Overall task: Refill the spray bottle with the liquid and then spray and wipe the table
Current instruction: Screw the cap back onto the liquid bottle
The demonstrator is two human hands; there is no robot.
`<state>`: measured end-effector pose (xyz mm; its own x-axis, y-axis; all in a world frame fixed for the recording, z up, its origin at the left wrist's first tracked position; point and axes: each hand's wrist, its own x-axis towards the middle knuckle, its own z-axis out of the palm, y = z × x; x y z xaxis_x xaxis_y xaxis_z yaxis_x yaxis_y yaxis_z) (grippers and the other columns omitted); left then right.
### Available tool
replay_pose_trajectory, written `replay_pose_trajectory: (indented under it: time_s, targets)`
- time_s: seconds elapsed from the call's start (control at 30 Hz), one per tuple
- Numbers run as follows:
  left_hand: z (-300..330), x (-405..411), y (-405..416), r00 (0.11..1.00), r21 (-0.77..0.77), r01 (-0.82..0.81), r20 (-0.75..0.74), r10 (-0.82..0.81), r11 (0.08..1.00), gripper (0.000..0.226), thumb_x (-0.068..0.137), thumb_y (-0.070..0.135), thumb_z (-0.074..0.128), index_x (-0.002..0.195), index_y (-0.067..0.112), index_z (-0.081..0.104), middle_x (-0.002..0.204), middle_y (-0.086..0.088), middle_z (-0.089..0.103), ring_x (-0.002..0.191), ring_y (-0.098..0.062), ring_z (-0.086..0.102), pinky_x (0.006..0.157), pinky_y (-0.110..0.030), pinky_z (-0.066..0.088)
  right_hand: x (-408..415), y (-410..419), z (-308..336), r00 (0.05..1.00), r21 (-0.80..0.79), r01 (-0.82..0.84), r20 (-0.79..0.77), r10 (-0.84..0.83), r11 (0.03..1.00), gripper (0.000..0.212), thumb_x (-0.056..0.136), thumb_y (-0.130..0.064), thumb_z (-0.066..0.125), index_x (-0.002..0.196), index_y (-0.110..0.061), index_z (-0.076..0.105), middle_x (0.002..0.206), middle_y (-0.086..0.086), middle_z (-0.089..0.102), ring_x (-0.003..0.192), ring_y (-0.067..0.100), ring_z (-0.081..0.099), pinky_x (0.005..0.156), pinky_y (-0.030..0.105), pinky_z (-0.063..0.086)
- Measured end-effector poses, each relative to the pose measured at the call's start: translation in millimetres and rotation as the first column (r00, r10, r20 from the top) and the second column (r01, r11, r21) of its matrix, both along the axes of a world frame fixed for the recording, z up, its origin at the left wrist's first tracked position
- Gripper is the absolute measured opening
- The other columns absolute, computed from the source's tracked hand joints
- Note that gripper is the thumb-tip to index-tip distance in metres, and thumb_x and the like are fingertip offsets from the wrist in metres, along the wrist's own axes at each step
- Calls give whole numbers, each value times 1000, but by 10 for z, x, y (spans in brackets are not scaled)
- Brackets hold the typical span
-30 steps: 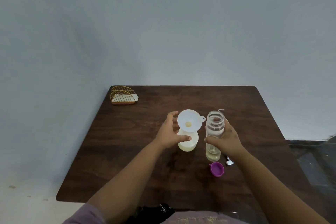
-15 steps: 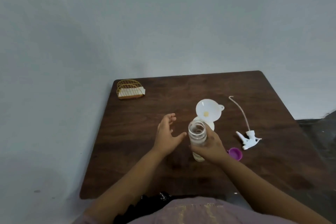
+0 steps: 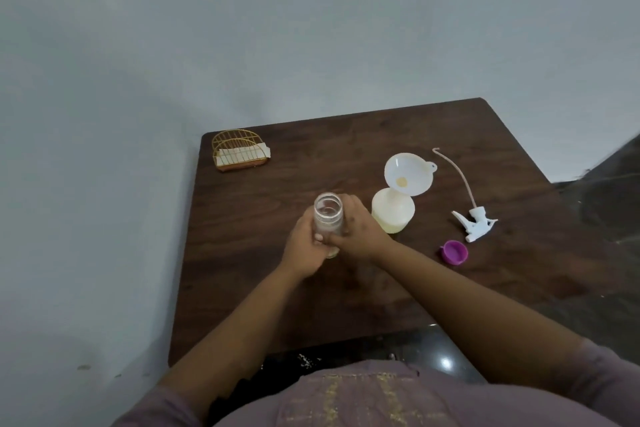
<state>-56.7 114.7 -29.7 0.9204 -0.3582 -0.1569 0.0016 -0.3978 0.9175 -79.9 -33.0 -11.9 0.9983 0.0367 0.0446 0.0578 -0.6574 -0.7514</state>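
A clear open-topped bottle (image 3: 328, 215) stands upright on the dark wooden table (image 3: 263, 291), a little liquid at its bottom. My left hand (image 3: 304, 250) and my right hand (image 3: 356, 232) both grip it from either side. Just to the right stands a white spray bottle (image 3: 393, 215) holding yellowish liquid, with a white funnel (image 3: 408, 174) set in its neck. The white spray head (image 3: 474, 224) with its long tube lies on the table further right, and a purple cap (image 3: 454, 252) lies near it.
A gold wire holder with white napkins (image 3: 239, 151) sits at the table's far left corner. A grey wall runs behind and to the left of the table. The table's near edge is close to my body.
My right hand carried the clear bottle leftward, away from the funnel. My left hand let go of the funnel bottle and now grips the clear bottle too. The camera view shifted left.
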Motion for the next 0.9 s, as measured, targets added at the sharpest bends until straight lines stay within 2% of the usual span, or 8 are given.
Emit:
replay_pose_trajectory:
  time_s: [0.07,0.17,0.27,0.37,0.47,0.7,0.83,0.9]
  targets:
    - [-23,47,7,1000,-13,9,-13,-9,1000,61,75,18,77,119,46,46,124,4,62,113,-14,60,98,-43,51,-42,-105,5,998,56,58,-41,-56,997,76,66,-47,82,125,-18,45,113,-2,53,103,11,52,89,28,46]
    - [-59,96,20,999,12,39,-12,-39,999,55,76,34,78,115,55,45,127,8,60,116,-12,58,100,-45,49,-276,-449,-104,950,37,310,15,-311,950,57,67,-45,82,105,-21,47,87,-6,54,75,5,52,65,17,41]
    - [-122,133,36,998,10,54,-19,-54,998,59,78,34,79,124,50,46,131,10,58,119,-12,56,102,-46,48,-568,-939,-300,849,-248,527,97,-520,813,43,74,-37,77,103,-18,50,97,2,58,93,22,56,75,29,44]
    - [-178,131,43,998,12,56,-37,-55,998,62,78,36,80,129,45,45,134,9,56,120,-12,56,102,-47,48,-769,-1325,-431,814,-535,471,-43,-579,702,61,79,-30,71,132,-17,45,132,10,48,120,34,44,92,45,45]
    - [-210,115,54,998,-3,54,-17,-54,999,57,77,38,79,122,52,46,132,8,57,118,-13,57,101,-48,49,-889,-1444,-533,813,-658,270,-236,-532,703,64,88,-34,61,144,-25,32,143,7,37,128,32,37,97,44,45]
    - [-173,98,51,998,19,65,3,-65,998,57,80,30,79,125,40,45,131,6,55,115,-11,56,101,-42,49,-934,-1353,-608,798,-672,221,-292,-527,707,41,93,-16,46,133,-23,41,131,7,39,121,31,34,89,39,47]
    - [-138,122,59,996,61,88,-20,-87,994,62,80,33,78,132,34,45,133,6,54,118,-12,55,101,-41,48,-910,-1205,-483,756,-593,263,-363,-544,761,41,93,-27,53,132,-22,40,130,10,35,118,33,36,90,43,45]
    - [-102,148,75,994,74,104,-46,-101,992,63,77,36,81,130,34,47,131,7,57,117,-12,56,101,-40,49,-874,-1055,-349,762,-456,345,-374,-528,820,49,91,-35,59,133,-21,40,130,10,35,115,35,45,95,42,44]
